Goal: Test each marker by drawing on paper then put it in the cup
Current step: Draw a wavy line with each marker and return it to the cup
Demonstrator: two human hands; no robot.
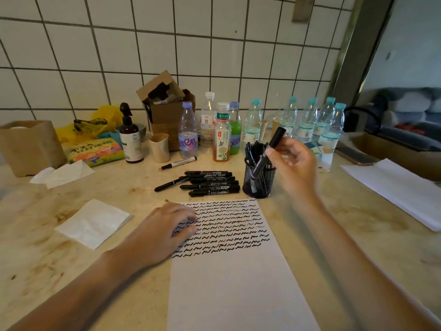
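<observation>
1. White paper [229, 283] lies nearest, at 6 o'clock on the tabletop [59, 271], its upper half filled with rows of black squiggles and its lower half blank.
2. At the sheet's left edge, around 9 o'clock of it, the left hand [164, 231] rests palm down, fingers relaxed and lying on the squiggles, holding nothing.
3. Toward 1 o'clock, the right hand [292, 163] is raised above the tabletop, with fingers curled round a black marker [268, 155].
4. That marker is tilted, cap end up toward 1 o'clock, lower end dipping into the black mesh cup [259, 181].
5. This cup stands just beyond the paper's top right corner and already holds several black markers upright.
6. To the cup's left, at 12 o'clock of the paper, a stack of black markers [211, 183] lies on the tabletop, each roughly horizontal.
7. 1 more black marker [170, 183] lies at an angle against the stack's left end, and a white-barrelled marker [179, 163] lies apart behind it.
8. A folded white napkin [94, 223] sits at 9 o'clock, well left of the left hand.
9. Plastic bottles [307, 120] line the tiled wall at 12 to 1 o'clock, with a brown pump bottle [130, 137] and a beige cup [159, 148] at 11 o'clock.
</observation>
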